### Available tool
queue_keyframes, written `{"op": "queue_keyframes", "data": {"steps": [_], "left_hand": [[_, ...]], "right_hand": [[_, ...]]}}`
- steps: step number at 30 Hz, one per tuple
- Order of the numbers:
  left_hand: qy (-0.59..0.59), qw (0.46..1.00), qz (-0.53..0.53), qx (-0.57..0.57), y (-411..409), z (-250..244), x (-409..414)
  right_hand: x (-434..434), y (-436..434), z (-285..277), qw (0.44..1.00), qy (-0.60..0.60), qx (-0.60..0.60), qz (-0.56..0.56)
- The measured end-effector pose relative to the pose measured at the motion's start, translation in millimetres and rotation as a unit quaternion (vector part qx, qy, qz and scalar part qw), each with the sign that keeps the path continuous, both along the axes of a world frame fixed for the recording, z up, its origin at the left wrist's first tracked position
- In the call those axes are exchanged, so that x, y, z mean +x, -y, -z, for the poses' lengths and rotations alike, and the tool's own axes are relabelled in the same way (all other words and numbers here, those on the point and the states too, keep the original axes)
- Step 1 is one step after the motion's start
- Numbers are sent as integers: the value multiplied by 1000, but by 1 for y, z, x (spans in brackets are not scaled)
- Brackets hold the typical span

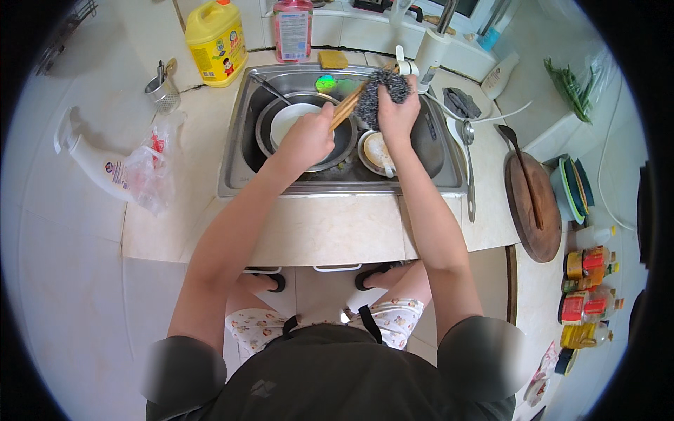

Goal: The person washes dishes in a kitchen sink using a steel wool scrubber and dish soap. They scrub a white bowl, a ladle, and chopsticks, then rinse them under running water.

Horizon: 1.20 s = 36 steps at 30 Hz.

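Note:
My left hand (pixel 309 132) grips the near end of a bundle of wooden chopsticks (pixel 346 109) above the sink. My right hand (pixel 398 113) is closed on a dark grey mesh scourer (pixel 375 97), which wraps around the bundle's far part. Below my hands, the stainless steel sink (pixel 229 158) holds a metal basin (pixel 343 152) on the left with a white bowl (pixel 287 118) in it, and a long handle leans there. Under my right forearm sit a small cup or bowl (pixel 375 150) and a round light-coloured piece inside it, partly hidden.
Behind the sink stand a yellow detergent jug (pixel 217 47), a pink soap bottle (pixel 293 31), a yellow sponge (pixel 333 59) and the white faucet (pixel 429 52). A ladle (pixel 470 173), a grey cloth (pixel 462 102) and a wooden cutting board (pixel 532 210) lie right; a spray bottle (pixel 100 166) lies left.

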<state>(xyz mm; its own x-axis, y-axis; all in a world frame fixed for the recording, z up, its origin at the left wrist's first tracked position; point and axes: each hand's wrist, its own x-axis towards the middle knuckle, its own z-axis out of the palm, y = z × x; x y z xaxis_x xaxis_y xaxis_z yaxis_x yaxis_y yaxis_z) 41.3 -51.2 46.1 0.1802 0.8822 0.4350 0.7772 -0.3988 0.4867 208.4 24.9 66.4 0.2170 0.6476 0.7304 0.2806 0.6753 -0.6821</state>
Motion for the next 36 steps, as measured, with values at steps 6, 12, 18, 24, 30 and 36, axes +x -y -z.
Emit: {"op": "queue_keyframes", "data": {"steps": [6, 12, 18, 24, 30, 36], "left_hand": [[-15, 1000, -11, -12, 0, -5, -2], [0, 999, 5, -50, -2, -5, -6], [-21, 998, 15, -64, -1, 7, -7], [38, 995, 29, -85, -7, 0, -8], [309, 876, 127, -348, -6, -8, -25], [453, 806, 205, -322, -10, 6, -25]], "right_hand": [[3, -6, 3, 1000, 9, -7, -8], [12, -16, 8, 999, -2, 10, 32], [36, -47, 16, 984, -161, -32, 67], [85, -60, 39, 965, -18, -98, 244], [44, -29, 17, 990, 76, 1, 122], [21, 5, -5, 975, 200, -40, -86]]}}
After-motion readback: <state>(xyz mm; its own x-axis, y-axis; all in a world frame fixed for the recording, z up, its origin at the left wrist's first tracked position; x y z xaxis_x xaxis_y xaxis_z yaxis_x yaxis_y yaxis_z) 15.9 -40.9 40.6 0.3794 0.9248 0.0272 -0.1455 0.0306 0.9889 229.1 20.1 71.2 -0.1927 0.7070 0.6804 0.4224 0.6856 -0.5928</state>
